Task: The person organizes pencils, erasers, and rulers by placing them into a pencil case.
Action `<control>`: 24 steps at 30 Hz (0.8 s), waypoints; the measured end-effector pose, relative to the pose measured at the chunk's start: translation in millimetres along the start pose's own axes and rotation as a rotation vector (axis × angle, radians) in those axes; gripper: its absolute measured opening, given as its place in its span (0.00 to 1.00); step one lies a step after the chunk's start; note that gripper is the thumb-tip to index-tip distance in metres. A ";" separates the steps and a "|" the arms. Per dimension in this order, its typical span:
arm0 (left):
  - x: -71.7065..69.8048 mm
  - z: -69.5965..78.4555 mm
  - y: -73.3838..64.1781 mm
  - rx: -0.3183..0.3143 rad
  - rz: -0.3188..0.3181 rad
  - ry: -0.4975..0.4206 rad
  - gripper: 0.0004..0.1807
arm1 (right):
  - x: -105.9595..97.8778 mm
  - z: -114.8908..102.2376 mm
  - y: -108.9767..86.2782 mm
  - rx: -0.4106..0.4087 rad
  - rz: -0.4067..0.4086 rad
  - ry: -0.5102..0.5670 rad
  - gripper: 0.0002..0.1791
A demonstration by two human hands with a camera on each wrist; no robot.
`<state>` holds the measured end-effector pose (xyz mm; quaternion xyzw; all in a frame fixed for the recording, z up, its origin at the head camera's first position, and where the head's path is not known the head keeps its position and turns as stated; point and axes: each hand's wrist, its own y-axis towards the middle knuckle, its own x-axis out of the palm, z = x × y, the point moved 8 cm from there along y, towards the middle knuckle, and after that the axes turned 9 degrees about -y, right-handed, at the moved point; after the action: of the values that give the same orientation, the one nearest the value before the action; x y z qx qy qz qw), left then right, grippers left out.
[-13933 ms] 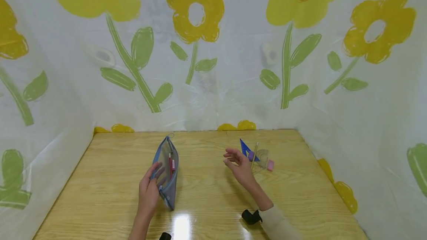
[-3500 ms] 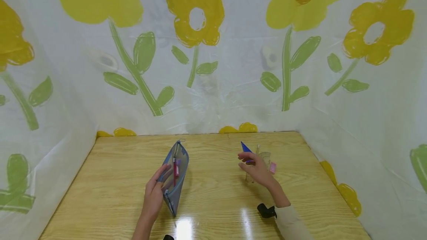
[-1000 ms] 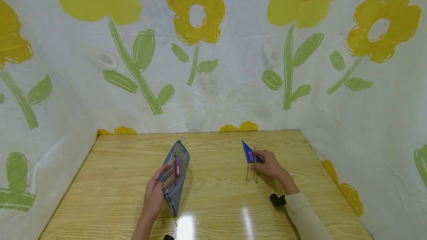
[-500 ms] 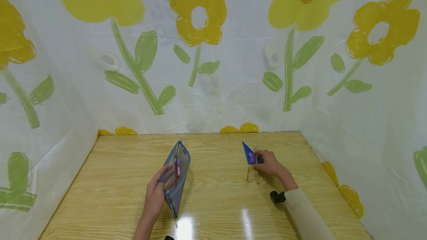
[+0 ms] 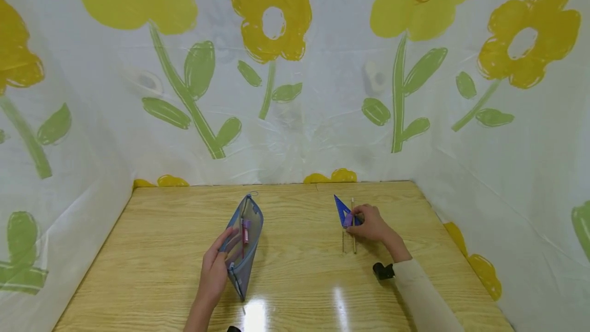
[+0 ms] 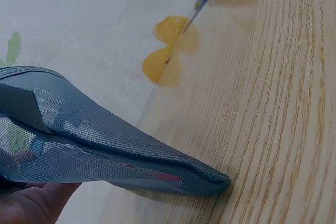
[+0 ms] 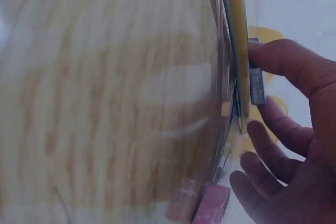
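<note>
My left hand (image 5: 214, 265) grips the near side of a blue-grey mesh pencil case (image 5: 244, 270), its zip undone and its mouth spread. A red pen (image 5: 243, 245) and a small purple piece (image 5: 246, 223) show inside. On the right of the table, my right hand (image 5: 372, 225) pinches a purple eraser (image 5: 349, 219) between thumb and forefinger, over a blue set square (image 5: 341, 208). Beside the eraser lies a pencil (image 5: 354, 242), seen close up in the right wrist view. A pink eraser (image 7: 212, 204) lies below the curled fingers in that view; the hand hides it from the head camera.
The wooden table (image 5: 295, 281) meets flower-printed white cloth walls (image 5: 322, 132) at the back and sides. Left of the pencil, a thin clear strip (image 5: 343, 242) lies along the wood. Dark cameras sit at both wrists.
Since 3.5 seconds ago my right hand has come down onto the purple eraser and covers the pink eraser and protractor. Over the last half second the eraser has tilted slightly. The left hand stays put.
</note>
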<state>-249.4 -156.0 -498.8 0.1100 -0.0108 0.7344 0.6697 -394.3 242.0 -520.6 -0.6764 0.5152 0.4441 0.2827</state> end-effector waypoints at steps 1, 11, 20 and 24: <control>-0.1 0.2 0.1 0.004 0.002 0.006 0.32 | -0.2 -0.1 -0.1 -0.002 0.004 0.011 0.25; 3.4 -0.7 1.6 0.003 -0.025 0.006 0.32 | -2.6 6.4 -3.8 0.029 0.045 0.136 0.24; 2.7 -2.8 3.4 -0.005 -0.013 -0.010 0.33 | -3.1 2.2 -4.0 -0.028 0.082 0.328 0.24; 3.1 -1.8 3.6 -0.005 -0.012 -0.007 0.33 | -14.9 -19.8 -10.2 -0.056 0.073 0.402 0.24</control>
<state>-253.5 -153.0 -499.5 0.1107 -0.0142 0.7298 0.6744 -379.6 235.2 -499.2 -0.7397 0.5730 0.3244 0.1391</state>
